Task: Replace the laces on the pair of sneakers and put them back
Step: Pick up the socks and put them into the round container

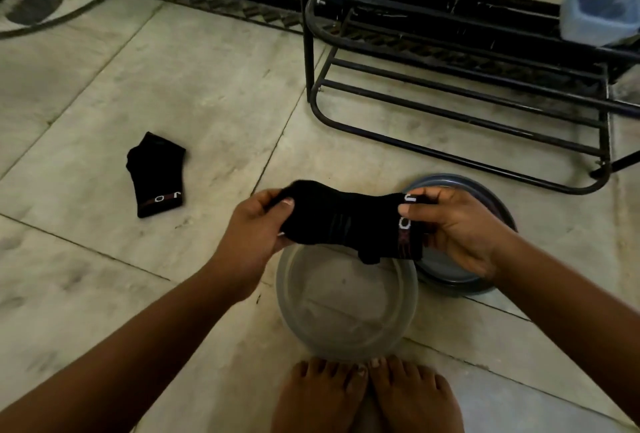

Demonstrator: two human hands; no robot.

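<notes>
A black sock (343, 221) with white letters on its cuff is stretched between both hands, above a grey basin (346, 325) holding cloudy water. My left hand (252, 235) pinches the toe end. My right hand (460, 228) grips the cuff end. A second black sock (156, 176) lies flat on the floor to the left. No sneakers or laces are in view.
A second, darker basin (485, 197) sits behind the first, partly under my right hand. A black metal rack (460, 86) stands at the back right with a pale blue plastic tub (599, 6) on it. My bare feet (367, 394) touch the near basin's rim on the tiled floor.
</notes>
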